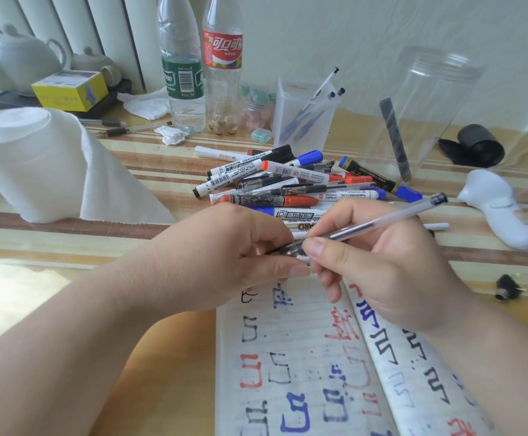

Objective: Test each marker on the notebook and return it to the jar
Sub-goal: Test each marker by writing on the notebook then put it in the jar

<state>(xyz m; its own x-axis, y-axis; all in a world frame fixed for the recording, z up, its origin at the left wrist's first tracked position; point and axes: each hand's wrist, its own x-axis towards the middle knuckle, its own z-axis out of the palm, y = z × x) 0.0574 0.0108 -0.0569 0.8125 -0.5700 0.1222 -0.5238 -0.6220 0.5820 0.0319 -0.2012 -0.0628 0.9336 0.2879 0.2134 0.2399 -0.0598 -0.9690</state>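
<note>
Fingers (328, 250): curled on one clear pen (382, 221), its tip end pinched by the left hand (218, 256), its barrel gripped by the right hand (398, 272), above the notebook (303, 357) at the counter's front edge. Step judged: uncapping. Next required: a test stroke, then return to the jar (420, 121), far right corner.

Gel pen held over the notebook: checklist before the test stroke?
1. Grip: transparent gel pen pinched in right hand: ok.
2. Tip uncapped: cannot tell, left hand grips and covers that end.
3. Page: open lined notebook lies under the hands: ok.
4. Bare paper for a stroke: ok, gaps between the marks.
5. Return spot: tall clear plastic jar stands upright: ok.
</note>
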